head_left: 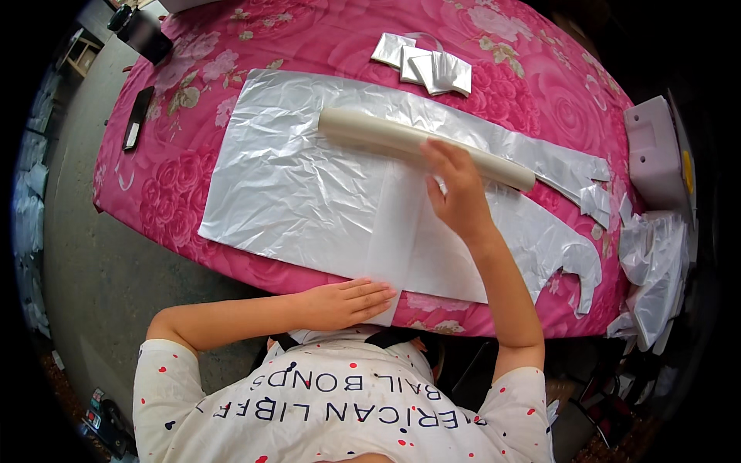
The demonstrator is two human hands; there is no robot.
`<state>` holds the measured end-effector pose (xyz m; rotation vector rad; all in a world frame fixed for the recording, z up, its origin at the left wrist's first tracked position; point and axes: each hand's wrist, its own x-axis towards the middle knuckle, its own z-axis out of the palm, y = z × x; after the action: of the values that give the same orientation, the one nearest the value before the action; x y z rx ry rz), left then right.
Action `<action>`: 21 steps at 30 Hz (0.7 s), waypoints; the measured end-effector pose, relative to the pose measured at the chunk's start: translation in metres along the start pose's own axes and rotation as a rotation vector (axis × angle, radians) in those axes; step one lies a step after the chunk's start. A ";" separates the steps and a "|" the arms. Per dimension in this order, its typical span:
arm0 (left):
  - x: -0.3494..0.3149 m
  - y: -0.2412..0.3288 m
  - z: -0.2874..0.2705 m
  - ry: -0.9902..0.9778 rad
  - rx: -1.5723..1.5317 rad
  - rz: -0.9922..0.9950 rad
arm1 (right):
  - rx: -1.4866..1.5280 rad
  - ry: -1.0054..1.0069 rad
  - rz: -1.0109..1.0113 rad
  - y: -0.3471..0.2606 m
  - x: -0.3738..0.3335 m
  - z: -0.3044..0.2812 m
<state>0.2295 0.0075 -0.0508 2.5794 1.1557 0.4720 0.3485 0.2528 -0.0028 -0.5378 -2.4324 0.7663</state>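
A large sheet or bag of thin, whitish plastic film (285, 193) lies wrinkled across the table, its right end cut into handle-like strips. On it rests a long cream-coloured tube (363, 133), slanting down to the right. My right hand (457, 185) is at the tube's middle, fingers stretched over it and thumb apart. A narrower, smoother band of film (392, 224) runs from below the tube to the table's near edge. There my left hand (351, 302) lies flat with fingers stretched, its fingertips on the band's near end.
Several small folded film packets (424, 65) lie at the back of the pink flowered tablecloth (532, 100). A black flat object (137, 119) and a dark cylinder (140, 35) are at the left. Beyond the right edge are a pale plastic box (656, 154) and bunched clear bags (652, 266).
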 end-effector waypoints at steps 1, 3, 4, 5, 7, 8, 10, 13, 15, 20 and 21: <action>-0.003 -0.004 -0.003 0.006 0.007 0.024 | 0.069 -0.078 0.004 -0.008 -0.015 -0.001; -0.007 -0.008 -0.006 0.016 0.020 0.077 | 0.213 -0.329 0.039 -0.024 -0.049 0.005; -0.006 -0.010 -0.008 0.027 0.017 0.098 | 0.175 -0.356 -0.004 -0.029 -0.062 0.007; -0.005 -0.011 -0.012 0.036 0.015 0.117 | 0.138 -0.383 -0.048 -0.033 -0.074 0.010; -0.005 -0.012 -0.011 0.120 -0.103 0.114 | 0.098 -0.389 -0.082 -0.041 -0.085 0.012; -0.004 -0.013 -0.011 0.194 -0.216 0.094 | 0.092 -0.364 -0.073 -0.046 -0.087 0.010; -0.004 -0.014 -0.013 0.312 -0.363 0.062 | 0.077 -0.316 -0.055 -0.050 -0.089 0.012; 0.004 -0.021 -0.031 0.349 -0.338 0.004 | 0.052 -0.237 -0.033 -0.047 -0.094 0.019; 0.009 -0.026 -0.037 0.250 -0.145 -0.087 | 0.050 -0.187 -0.035 -0.043 -0.096 0.026; 0.020 -0.039 -0.027 0.242 0.041 -0.226 | -0.002 -0.135 -0.046 -0.043 -0.097 0.027; 0.021 -0.040 -0.024 0.262 0.003 -0.250 | -0.018 -0.131 -0.042 -0.043 -0.097 0.026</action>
<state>0.2062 0.0516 -0.0398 2.3809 1.5411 0.7648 0.4003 0.1600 -0.0293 -0.4544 -2.5647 0.7853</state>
